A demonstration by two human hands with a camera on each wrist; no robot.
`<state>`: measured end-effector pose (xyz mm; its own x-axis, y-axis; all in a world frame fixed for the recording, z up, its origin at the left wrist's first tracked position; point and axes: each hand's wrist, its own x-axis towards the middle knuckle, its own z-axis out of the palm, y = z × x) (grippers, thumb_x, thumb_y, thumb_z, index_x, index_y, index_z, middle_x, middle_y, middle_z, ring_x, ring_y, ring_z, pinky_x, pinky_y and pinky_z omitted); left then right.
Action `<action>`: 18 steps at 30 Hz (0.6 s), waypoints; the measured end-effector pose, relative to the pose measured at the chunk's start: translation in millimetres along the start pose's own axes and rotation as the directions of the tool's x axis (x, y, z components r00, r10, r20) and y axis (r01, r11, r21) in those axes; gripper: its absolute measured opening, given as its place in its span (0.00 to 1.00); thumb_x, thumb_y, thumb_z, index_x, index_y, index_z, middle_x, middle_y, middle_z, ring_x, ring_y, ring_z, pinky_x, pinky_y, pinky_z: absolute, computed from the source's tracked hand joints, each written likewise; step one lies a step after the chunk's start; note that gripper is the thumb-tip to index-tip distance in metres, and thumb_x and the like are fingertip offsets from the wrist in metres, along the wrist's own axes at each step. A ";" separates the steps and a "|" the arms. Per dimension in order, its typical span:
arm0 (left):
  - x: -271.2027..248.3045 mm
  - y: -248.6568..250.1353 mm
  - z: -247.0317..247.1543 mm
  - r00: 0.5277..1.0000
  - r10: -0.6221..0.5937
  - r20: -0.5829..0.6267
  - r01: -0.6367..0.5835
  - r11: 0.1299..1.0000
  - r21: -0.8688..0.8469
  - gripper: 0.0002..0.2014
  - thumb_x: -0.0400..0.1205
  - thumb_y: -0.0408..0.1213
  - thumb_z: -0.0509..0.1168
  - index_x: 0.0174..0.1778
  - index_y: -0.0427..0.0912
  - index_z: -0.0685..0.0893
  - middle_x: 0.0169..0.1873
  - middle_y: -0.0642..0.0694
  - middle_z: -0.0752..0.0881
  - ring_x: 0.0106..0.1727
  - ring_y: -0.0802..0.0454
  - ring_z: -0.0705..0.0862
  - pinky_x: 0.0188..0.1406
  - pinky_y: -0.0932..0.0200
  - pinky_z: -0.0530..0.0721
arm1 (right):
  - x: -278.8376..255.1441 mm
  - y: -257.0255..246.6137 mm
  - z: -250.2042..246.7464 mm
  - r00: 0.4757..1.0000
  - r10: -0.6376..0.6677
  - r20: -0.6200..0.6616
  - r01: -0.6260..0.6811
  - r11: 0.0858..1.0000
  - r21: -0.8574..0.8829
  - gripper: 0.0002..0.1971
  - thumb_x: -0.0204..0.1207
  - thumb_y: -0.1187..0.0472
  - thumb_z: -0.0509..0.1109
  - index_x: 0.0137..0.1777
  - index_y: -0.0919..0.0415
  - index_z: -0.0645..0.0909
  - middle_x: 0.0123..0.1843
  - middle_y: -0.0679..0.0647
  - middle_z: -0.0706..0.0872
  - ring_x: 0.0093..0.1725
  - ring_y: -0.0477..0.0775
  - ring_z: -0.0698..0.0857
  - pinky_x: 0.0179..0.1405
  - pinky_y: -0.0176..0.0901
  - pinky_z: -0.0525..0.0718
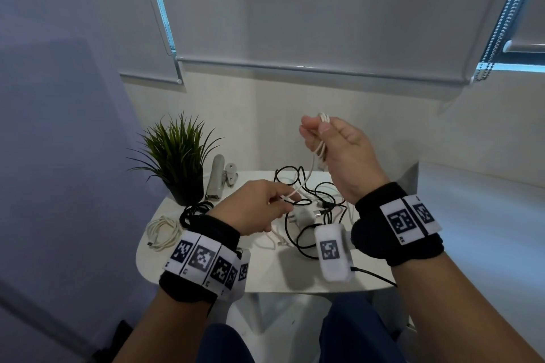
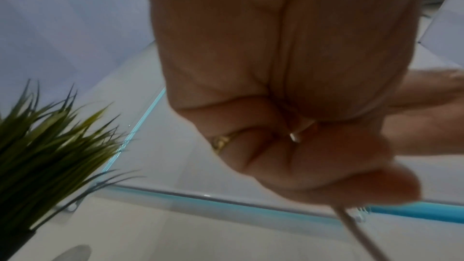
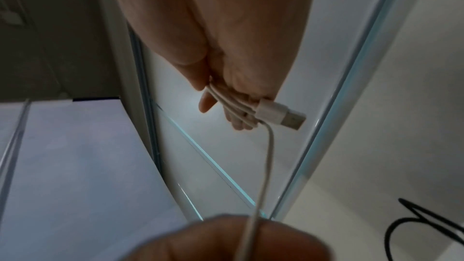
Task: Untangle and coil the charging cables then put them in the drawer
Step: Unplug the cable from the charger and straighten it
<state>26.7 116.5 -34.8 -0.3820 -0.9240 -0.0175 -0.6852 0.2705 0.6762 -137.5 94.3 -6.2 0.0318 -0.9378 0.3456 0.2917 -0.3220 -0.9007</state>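
On the white table [image 1: 265,274] black cables [image 1: 306,186] lie tangled. Above them your right hand [image 1: 339,150] grips the white cable [image 1: 308,174] in gathered loops, while your left hand [image 1: 253,209] pinches its slack, feeding the coil.

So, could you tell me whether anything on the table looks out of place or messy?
Yes: black cables and white ones lie knotted around a white plug mid-table. The white cable held by both hands runs through that tangle. Two coils at the left look tidy.
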 end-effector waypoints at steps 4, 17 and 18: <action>-4.6 6.9 -14.3 0.995 0.026 -0.092 -0.023 0.999 0.031 0.09 0.85 0.38 0.59 0.46 0.54 0.83 0.35 0.48 0.83 0.21 0.54 0.81 0.29 0.59 0.81 | 0.2 8.7 -2.8 0.995 -0.087 0.058 0.104 0.875 -0.472 0.10 0.83 0.66 0.61 0.49 0.58 0.85 0.51 0.43 0.84 0.57 0.41 0.81 0.58 0.20 0.71; 7.4 6.7 -34.4 0.816 0.110 -0.568 -0.075 0.994 0.085 0.09 0.85 0.37 0.61 0.52 0.49 0.86 0.35 0.51 0.84 0.22 0.47 0.84 0.34 0.50 0.86 | -20.3 7.5 -3.6 0.960 0.216 0.178 -0.023 0.696 -0.718 0.18 0.82 0.49 0.62 0.38 0.61 0.82 0.20 0.44 0.71 0.19 0.41 0.70 0.24 0.33 0.70; 8.9 3.5 -31.9 0.807 0.094 -0.583 -0.079 0.996 0.051 0.09 0.84 0.36 0.61 0.53 0.48 0.87 0.36 0.49 0.85 0.23 0.46 0.85 0.35 0.47 0.87 | -21.0 6.3 -3.0 0.959 0.217 0.184 -0.028 0.715 -0.699 0.18 0.82 0.50 0.62 0.35 0.60 0.81 0.18 0.43 0.71 0.19 0.40 0.69 0.23 0.32 0.69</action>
<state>40.7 100.6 -9.0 -0.0111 -0.8781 0.4783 -0.6837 0.3557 0.6372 -139.2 111.6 -19.8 0.2702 -0.9450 0.1843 -0.4600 -0.2949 -0.8375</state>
